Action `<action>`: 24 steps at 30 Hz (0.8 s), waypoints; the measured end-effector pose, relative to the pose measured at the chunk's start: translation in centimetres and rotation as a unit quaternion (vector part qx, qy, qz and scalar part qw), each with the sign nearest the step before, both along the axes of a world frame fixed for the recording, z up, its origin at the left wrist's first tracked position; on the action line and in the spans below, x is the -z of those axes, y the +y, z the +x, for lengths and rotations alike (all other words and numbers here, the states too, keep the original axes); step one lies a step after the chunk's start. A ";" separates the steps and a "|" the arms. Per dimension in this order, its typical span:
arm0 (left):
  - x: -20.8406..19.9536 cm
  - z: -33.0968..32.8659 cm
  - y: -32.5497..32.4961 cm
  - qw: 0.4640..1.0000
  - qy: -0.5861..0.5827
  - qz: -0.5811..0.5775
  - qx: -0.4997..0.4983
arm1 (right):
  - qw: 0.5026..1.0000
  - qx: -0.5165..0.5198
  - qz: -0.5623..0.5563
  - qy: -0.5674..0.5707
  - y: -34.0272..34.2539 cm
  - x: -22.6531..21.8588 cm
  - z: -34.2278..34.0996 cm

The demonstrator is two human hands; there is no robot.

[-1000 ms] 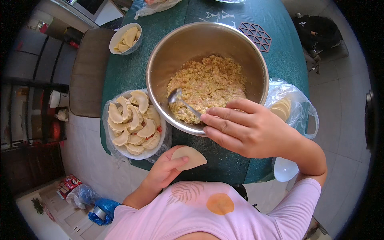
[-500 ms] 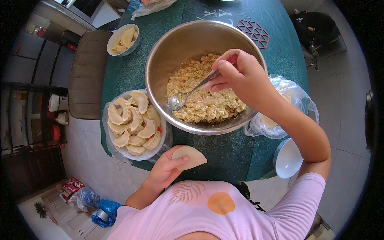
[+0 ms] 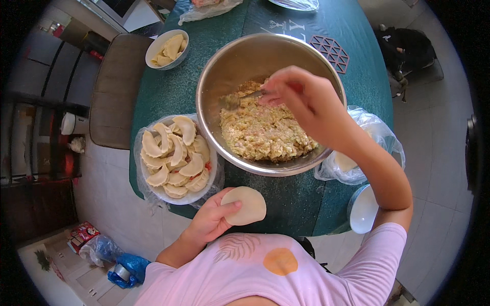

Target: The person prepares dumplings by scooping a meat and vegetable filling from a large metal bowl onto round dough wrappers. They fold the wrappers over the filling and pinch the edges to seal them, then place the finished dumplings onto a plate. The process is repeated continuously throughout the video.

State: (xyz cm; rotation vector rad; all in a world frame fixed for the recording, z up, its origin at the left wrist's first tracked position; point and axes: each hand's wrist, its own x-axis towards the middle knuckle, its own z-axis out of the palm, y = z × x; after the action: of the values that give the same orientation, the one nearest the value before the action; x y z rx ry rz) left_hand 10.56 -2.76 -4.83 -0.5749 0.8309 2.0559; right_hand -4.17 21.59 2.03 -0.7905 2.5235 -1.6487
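Note:
A round, pale dumpling wrapper [image 3: 248, 206] lies across the fingers of my left hand [image 3: 212, 216], its thumb pressed on the wrapper's edge near my chest. My right hand [image 3: 311, 102] is closed round the handle of a metal spoon [image 3: 231, 101], over a large steel bowl [image 3: 265, 168]. Chopped, yellowish filling [image 3: 270, 135] fills the bottom of the bowl. The spoon's head is blurred at the left side of the filling. Left of the bowl, several folded dumplings [image 3: 176, 153] are heaped in a white dish [image 3: 190, 198] wrapped in clear plastic.
A small bowl [image 3: 182, 55] of yellowish pieces stands at the back left. On the right lie a plastic bag [image 3: 380, 127] with pale wrappers and a white bowl [image 3: 363, 210] at the table's edge. A lattice trivet [image 3: 332, 52] sits behind the steel bowl. A brown chair [image 3: 115, 94] adjoins the table's left side.
My right hand has lifted and shifted the spoon up along the filling's left side. The wrapper in my left hand now faces up more fully. The whole view has shifted slightly.

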 end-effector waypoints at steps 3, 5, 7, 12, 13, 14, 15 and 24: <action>-0.1 -0.1 -0.1 1.000 0.019 0.006 0.005 | 0.979 -0.122 0.092 0.134 0.6 0.5 1.5; -0.1 -0.2 -0.2 0.999 0.008 0.031 0.008 | 0.956 -0.181 0.137 0.185 0.9 0.3 3.0; 0.0 0.0 -0.4 0.999 -0.002 0.041 0.004 | 0.923 -0.221 0.203 0.240 1.3 -1.1 4.7; 0.7 0.5 -0.8 0.999 0.004 0.035 -0.017 | 0.914 -0.187 0.223 0.281 2.4 -2.7 7.7; 0.9 0.6 -0.7 0.999 0.007 0.034 -0.020 | 0.926 -0.165 0.210 0.268 2.5 -2.8 7.7; 1.1 0.6 -0.6 0.999 0.010 0.033 -0.023 | 0.936 -0.144 0.196 0.255 2.6 -2.8 7.6; 1.1 0.7 -0.5 0.999 0.014 0.031 -0.024 | 0.942 -0.101 0.204 0.245 2.6 -2.7 7.3; 0.1 1.1 -1.0 0.999 0.008 0.044 0.009 | 0.976 -0.098 0.129 0.145 1.9 -1.4 7.4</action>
State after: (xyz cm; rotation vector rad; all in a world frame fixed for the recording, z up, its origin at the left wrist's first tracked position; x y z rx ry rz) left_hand 11.69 -3.80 -4.94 -0.5011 0.7483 2.0722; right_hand 3.23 23.51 3.38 -1.2802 2.6606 -1.1900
